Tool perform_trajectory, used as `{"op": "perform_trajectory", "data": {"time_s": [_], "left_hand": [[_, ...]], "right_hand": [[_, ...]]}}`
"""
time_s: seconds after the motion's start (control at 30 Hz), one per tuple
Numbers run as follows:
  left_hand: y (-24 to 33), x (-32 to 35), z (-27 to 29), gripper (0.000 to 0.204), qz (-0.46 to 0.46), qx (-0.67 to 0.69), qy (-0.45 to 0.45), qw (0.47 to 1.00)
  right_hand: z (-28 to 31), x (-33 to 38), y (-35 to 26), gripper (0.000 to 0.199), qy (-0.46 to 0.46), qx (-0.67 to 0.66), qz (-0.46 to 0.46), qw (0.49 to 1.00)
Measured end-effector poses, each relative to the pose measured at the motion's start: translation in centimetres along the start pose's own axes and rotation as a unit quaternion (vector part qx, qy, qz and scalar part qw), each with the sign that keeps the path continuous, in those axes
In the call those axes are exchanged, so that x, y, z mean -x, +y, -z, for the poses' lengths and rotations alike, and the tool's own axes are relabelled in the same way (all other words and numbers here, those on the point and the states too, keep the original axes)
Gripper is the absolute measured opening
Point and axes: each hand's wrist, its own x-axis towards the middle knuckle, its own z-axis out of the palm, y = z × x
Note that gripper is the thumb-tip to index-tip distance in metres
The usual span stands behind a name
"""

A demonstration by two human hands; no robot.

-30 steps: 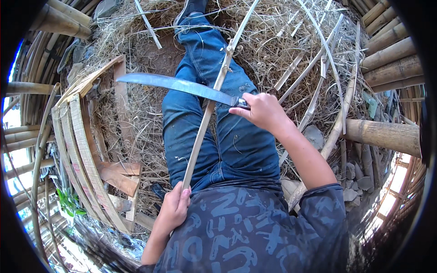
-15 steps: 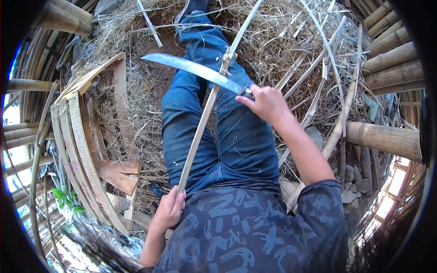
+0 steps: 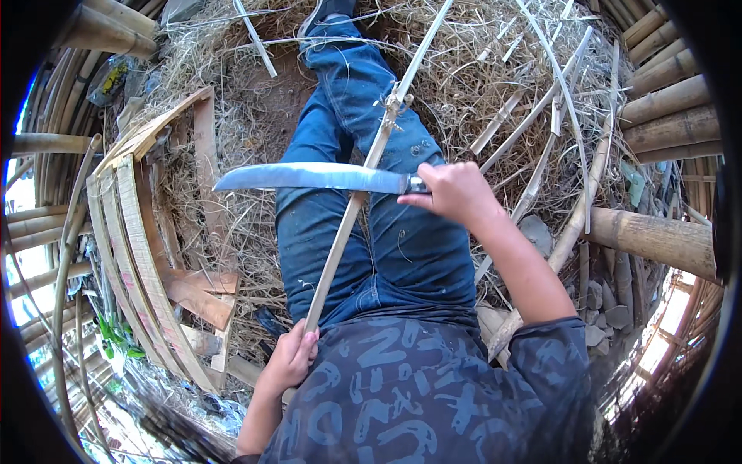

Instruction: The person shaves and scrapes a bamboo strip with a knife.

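We see the bamboo strip (image 3: 363, 182) lying long across the blue jeans (image 3: 340, 232). The left hand (image 3: 290, 359) is wrapped tight around the strip's near end. The right hand (image 3: 456, 192) grips a big knife (image 3: 309, 177), and its blade crosses over the strip. Dry straw (image 3: 471, 69) lies beyond the strip's far end.

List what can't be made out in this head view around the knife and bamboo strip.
- Knife handle: wrapped inside the right hand.
- Bamboo strip lower end: covered by the left hand.
- Strip's far end: cut off by the top edge.
- Blade contact with the strip: blade covers it.
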Motion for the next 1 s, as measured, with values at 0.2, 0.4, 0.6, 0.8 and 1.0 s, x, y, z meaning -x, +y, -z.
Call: {"op": "perform_trajectory", "data": {"time_s": [0.2,0.4,0.6,0.8,1.0], "left_hand": [[-0.1,-0.2,-0.4,0.02,0.006,0.009,-0.014,1.0],[-0.2,0.5,-0.3,0.021,0.03,0.005,0.0,1.0],[-0.6,-0.1,-0.5,0.017,-0.028,-0.065,-0.001,0.997],[-0.6,0.8,-0.4,0.018,0.011,-0.051,0.018,0.998],[-0.9,0.4,-0.4,0.019,-0.013,-0.058,0.009,0.998]], "right_hand": [[-1.4,0.3,1.8,0.062,0.085,-0.052,-0.119,0.988],[-0.2,-0.2,1.3,0.064,-0.012,-0.035,-0.073,0.997],[0.2,0.4,0.7,0.063,-0.04,-0.1,-0.119,0.987],[-0.4,-0.7,3.0,0.064,-0.014,-0.101,-0.158,0.982],[0.6,0.2,0.6,0.064,-0.06,-0.082,-0.114,0.988]]}}
